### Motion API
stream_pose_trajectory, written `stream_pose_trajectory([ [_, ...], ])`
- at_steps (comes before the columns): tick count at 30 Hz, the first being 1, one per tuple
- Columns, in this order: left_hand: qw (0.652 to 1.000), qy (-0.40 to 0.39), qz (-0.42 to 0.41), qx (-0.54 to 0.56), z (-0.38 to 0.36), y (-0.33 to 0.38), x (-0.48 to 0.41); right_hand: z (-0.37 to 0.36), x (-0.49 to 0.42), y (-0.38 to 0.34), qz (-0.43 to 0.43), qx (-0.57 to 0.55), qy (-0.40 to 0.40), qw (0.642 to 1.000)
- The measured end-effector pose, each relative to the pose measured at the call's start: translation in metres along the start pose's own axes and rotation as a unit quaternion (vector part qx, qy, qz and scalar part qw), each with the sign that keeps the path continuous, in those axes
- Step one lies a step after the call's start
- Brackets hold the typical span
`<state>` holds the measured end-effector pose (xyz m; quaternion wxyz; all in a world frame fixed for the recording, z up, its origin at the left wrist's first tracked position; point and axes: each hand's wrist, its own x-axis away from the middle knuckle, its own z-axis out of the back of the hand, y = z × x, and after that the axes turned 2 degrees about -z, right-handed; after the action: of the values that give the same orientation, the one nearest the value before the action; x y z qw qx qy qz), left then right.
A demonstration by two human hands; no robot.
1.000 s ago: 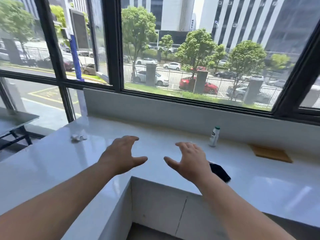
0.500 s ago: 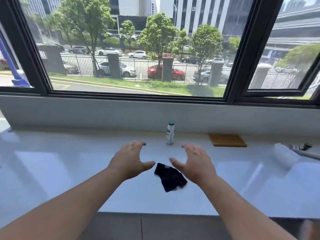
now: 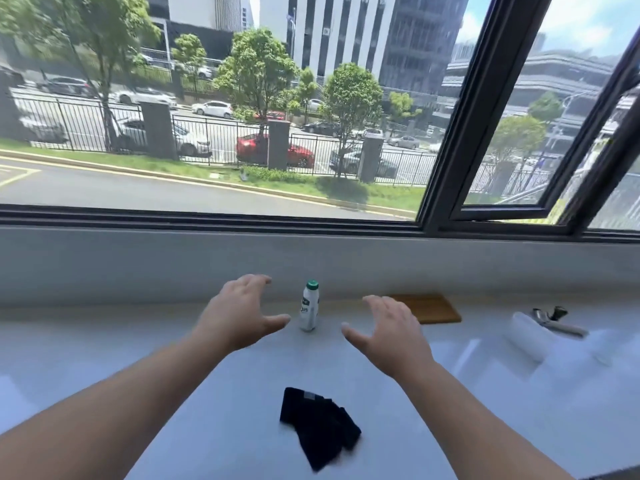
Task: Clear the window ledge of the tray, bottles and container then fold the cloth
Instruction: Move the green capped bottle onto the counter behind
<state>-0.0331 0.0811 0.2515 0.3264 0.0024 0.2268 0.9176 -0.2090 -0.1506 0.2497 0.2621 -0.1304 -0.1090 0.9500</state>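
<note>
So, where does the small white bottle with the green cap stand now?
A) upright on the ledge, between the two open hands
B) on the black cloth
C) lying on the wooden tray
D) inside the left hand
A: the small white bottle with the green cap stands upright on the white ledge, with the left hand and right hand open on either side, neither touching it.

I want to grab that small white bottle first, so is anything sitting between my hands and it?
Nothing visible. The white bottle with the green cap stands upright on the white ledge, with the left hand and right hand open on either side. The dark cloth lies nearer you, out of the way.
</note>
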Motion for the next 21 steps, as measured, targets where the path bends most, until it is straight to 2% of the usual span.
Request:
stream_pose_trajectory([
  [3, 1.0, -0.005, -0.012, 0.002, -0.006, -0.003, -0.029, -0.005, -0.028, -0.003, -0.01, -0.002, 0.013, 1.0],
  [8, 0.998, -0.069, -0.007, -0.012, -0.043, -0.016, -0.056, -0.039, -0.055, 0.001, -0.034, -0.01, -0.047, 0.998],
  [16, 0.996, -0.079, 0.034, -0.032, -0.084, -0.033, -0.139, -0.1, -0.151, 0.044, -0.06, -0.041, -0.083, 0.994],
  [21, 0.99, -0.11, 0.076, -0.05, -0.13, -0.032, -0.198, -0.161, -0.218, 0.07, -0.069, -0.09, -0.145, 0.983],
])
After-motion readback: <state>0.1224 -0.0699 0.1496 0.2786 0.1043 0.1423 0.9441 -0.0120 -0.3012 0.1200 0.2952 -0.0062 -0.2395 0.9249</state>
